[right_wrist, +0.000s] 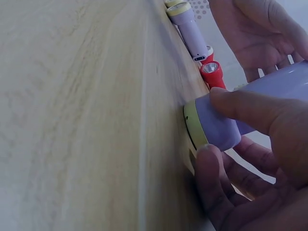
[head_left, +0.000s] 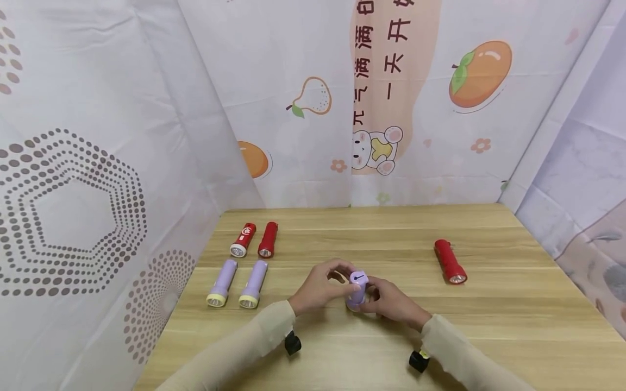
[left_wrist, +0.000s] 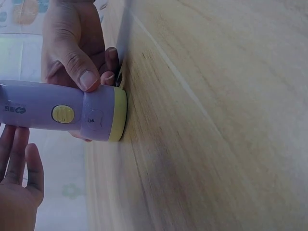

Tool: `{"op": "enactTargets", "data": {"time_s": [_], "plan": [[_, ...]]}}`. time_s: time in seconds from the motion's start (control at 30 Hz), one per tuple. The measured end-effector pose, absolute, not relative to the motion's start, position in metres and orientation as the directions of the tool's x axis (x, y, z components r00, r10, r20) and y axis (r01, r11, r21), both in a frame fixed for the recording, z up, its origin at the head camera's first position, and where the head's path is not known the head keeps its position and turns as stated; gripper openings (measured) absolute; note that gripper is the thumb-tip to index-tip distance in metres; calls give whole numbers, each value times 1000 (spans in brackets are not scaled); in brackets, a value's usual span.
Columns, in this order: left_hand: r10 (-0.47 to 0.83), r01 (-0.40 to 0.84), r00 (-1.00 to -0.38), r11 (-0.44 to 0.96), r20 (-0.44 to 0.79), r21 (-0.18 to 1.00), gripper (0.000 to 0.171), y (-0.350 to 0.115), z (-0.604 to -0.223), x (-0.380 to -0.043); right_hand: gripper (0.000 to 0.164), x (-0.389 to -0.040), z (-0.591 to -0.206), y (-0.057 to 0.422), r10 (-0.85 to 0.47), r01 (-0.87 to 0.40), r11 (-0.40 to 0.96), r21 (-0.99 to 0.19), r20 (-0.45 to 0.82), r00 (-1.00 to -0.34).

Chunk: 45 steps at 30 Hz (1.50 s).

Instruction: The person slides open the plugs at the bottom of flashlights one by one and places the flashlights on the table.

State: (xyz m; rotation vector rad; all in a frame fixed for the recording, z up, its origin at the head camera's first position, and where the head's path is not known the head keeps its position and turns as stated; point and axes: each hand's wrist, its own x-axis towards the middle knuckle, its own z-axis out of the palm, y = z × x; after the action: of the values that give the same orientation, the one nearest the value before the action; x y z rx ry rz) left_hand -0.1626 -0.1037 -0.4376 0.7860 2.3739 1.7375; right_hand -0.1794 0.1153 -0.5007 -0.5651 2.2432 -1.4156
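A lilac flashlight (head_left: 358,296) with a yellow rim is held upright, lens end down at the wooden table. My left hand (head_left: 325,285) grips its upper end, thumb in front and index finger arched behind. Lower down, my right hand (head_left: 393,301) pinches the body close to the rim, its thumb (right_wrist: 245,106) lying along the lilac side. The left wrist view shows a yellow switch (left_wrist: 63,114) on the flashlight (left_wrist: 43,108). Whether the rim rests fully on the tabletop is hard to tell.
On the table's left lie two lilac flashlights (head_left: 223,281) with yellow rims. Behind them are a red one with a white rim (head_left: 243,239) and an all-red one (head_left: 268,239). Another red flashlight (head_left: 450,262) lies to the right. Printed cloth (head_left: 313,163) hangs behind the table (head_left: 371,233).
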Motion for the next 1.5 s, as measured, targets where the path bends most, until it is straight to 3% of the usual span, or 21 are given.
{"op": "enactTargets", "data": {"time_s": [0.37, 0.77, 1.5], "plan": [[471, 363, -851, 205, 234, 909, 32, -106, -436, -162, 51, -182, -500, 116, -560, -90, 366, -926, -143, -816], [463, 340, -860, 207, 215, 917, 25, -108, -468, -178, 45, -183, -502, 118, -562, -68, 367, -928, -163, -811], [415, 255, -896, 185, 160, 949, 21, -106, -467, -180, 43, -182, -500, 119, -557, -62, 374, -925, -171, -813]]}}
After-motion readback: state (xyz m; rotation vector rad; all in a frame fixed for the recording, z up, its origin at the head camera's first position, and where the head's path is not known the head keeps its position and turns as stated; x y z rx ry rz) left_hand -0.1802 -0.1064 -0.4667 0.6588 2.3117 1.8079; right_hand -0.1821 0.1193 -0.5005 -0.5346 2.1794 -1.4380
